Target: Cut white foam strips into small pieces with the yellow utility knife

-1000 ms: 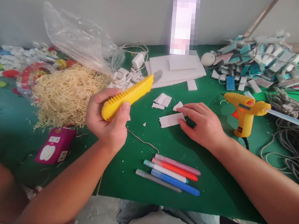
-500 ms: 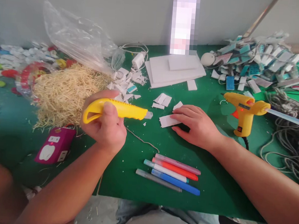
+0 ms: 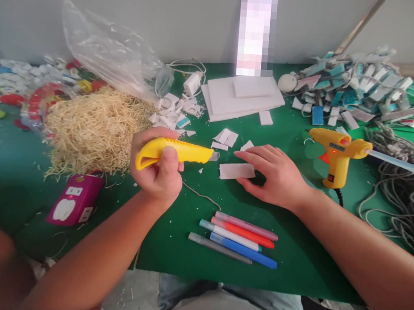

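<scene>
My left hand (image 3: pixel 158 168) is wrapped round a yellow utility knife (image 3: pixel 179 151), thumb on its side. The knife lies roughly level with its short blade pointing right, just left of a small white foam strip (image 3: pixel 234 170) on the green mat (image 3: pixel 194 229). My right hand (image 3: pixel 274 176) rests on the mat, fingers bent, pinching the strip's right end between thumb and fingertips. Several small white foam offcuts (image 3: pixel 225 138) lie just beyond the strip.
A hot glue gun (image 3: pixel 338 152) stands right of my right hand, beside a cord bundle (image 3: pixel 399 187). Several markers (image 3: pixel 238 237) lie near the front edge. Straw pile (image 3: pixel 91 128), plastic bag (image 3: pixel 111 54) and purple power strip (image 3: pixel 72 204) at left. White foam boards (image 3: pixel 242 98) and a heap of small pieces (image 3: pixel 353 85) behind.
My left hand swung the knife down from a raised, tilted pose to level and moved it right toward the strip. My right hand shifted slightly on the strip.
</scene>
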Motion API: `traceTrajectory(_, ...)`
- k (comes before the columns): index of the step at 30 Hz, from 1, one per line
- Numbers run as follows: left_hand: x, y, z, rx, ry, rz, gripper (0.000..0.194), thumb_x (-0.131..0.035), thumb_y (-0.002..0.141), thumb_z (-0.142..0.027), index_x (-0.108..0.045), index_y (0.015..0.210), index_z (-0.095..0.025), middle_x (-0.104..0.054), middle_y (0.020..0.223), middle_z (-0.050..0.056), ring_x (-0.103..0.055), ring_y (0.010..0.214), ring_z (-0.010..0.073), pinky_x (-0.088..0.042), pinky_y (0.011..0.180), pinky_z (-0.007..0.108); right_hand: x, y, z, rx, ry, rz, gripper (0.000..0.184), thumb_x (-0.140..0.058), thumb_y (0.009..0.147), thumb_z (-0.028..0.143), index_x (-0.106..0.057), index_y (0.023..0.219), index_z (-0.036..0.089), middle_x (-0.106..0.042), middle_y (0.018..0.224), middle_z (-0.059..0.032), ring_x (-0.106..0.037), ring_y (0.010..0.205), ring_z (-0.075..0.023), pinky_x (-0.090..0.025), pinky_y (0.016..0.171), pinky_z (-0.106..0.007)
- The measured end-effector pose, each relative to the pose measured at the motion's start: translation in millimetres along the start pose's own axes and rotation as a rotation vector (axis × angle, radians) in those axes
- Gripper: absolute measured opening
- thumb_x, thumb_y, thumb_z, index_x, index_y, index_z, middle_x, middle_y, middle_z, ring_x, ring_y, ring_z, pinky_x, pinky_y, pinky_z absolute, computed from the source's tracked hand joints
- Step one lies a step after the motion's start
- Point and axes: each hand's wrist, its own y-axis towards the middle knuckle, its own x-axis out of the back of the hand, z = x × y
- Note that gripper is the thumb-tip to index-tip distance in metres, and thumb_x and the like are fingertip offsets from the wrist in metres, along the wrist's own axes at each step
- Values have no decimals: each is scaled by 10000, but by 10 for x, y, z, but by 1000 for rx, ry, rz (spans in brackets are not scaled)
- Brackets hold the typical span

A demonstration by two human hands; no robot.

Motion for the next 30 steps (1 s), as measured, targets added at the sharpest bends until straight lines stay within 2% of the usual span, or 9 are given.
traceTrajectory(2,2,-3,-29,18,-22,-3,288,-658,963,-540,-715,946,-259,-641,878,-21,-540,457,33,-414,353,217,8,-5,9,-31,-42,-33,325,-593,924,229,-683,1229,163,-782,1047,-111,-718,855,-225,-579,683,-363)
traceTrajectory(6,-22,23,-53,191,-118,27,226,-667,967,-479,-700,946,-257,-668,988,-10,-560,484,42,-405,340,244,10,-1,48,-77,-30,-133,295,-579,944,184,-679,1221,176,-766,945,-58,-665,653,-127,-549,578,-269)
traceTrajectory(10,-38,61,39,265,-151,110,214,-684,951,-478,-643,989,-272,-658,862,-32,-479,411,41,-355,337,275,15,11,59,-116,-31,-247,311,-590,935,157,-666,1235,185,-753,1008,-73,-682,685,-131,-570,586,-263)
traceTrajectory(13,-35,79,120,256,-150,120,243,-695,937,-505,-609,986,-283,-635,786,-50,-454,398,43,-353,343,270,28,8,39,-96,-31,-292,337,-604,919,143,-655,1249,187,-742,1048,-98,-720,815,-171,-601,668,-289)
traceTrajectory(17,-51,65,133,235,-166,89,231,-731,914,-499,-668,959,-281,-657,826,-35,-459,400,35,-343,319,257,21,18,40,-21,-75,-374,349,-640,912,213,-633,1261,207,-724,1078,-108,-712,967,-219,-593,769,-347)
traceTrajectory(21,-61,-22,34,147,-108,180,231,-747,916,-469,-739,1032,-269,-689,840,-33,-515,421,27,-387,329,210,-34,56,119,24,-129,-407,386,-664,939,459,-633,1227,204,-741,1055,-97,-701,987,-241,-551,817,-388)
traceTrajectory(24,-37,-113,-61,55,-20,272,252,-741,931,-440,-731,1102,-255,-739,953,-19,-624,536,43,-507,452,171,-56,71,189,56,-168,-378,466,-648,934,571,-650,1210,196,-759,1022,-88,-705,983,-247,-530,842,-398)
traceTrajectory(27,-19,-184,-129,0,-7,361,280,-718,948,-434,-703,1155,-247,-755,1062,11,-693,642,84,-587,565,193,-35,70,225,108,-186,-328,321,-657,961,436,-667,1188,208,-774,982,-46,-710,912,-196,-524,861,-371)
traceTrajectory(30,-39,-218,-169,34,-91,385,332,-698,959,-446,-656,1212,-236,-740,1085,32,-652,541,65,-565,493,187,-5,70,227,127,-188,-336,241,-634,960,300,-675,1179,207,-787,956,-28,-713,832,-167,-541,849,-355)
